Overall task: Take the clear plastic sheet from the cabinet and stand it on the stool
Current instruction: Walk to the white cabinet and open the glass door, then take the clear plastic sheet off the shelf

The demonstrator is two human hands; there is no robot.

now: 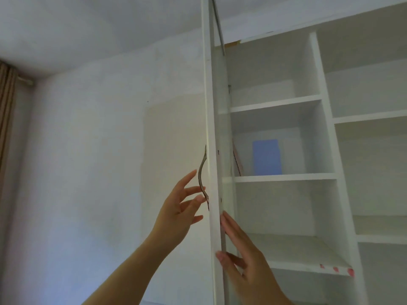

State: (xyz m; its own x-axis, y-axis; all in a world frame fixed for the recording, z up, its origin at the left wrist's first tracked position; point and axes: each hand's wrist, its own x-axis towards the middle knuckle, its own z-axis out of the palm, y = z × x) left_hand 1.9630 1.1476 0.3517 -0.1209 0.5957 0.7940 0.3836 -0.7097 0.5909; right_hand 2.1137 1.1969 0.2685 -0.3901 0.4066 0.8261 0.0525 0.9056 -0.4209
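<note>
**Clerk:** While the cabinet door [212,150] stands edge-on and swung open, log the head view — only one view on file. Task status?

**Checker:** Early. Cabinet [317,137] open, shelves exposed; nothing removed, as far as I can judge. Stool: not in view.

**Clerk:** Item sought?

**Checker:** Clear plastic sheet — cannot confirm. A pale blue upright panel [267,157] stands on the middle shelf [286,178] against the back; it may be the sheet under protective film, but that is a guess. A thin slanted strip [237,160] leans at that shelf's left side.

**Clerk:** Left hand?

**Checker:** Left hand [178,214]: fingers spread wide, holding nothing, its fingertips at the curved metal handle [203,179] on the door's outer face; contact looks light.

**Clerk:** Right hand?

**Checker:** Right hand [240,249]: flat and loosely open, gripping nothing; thumb and fingertips rest against the door's edge, low down.

**Clerk:** Remaining?

**Checker:** Reach in, lift the sheet out, stand it on the stool.
</note>
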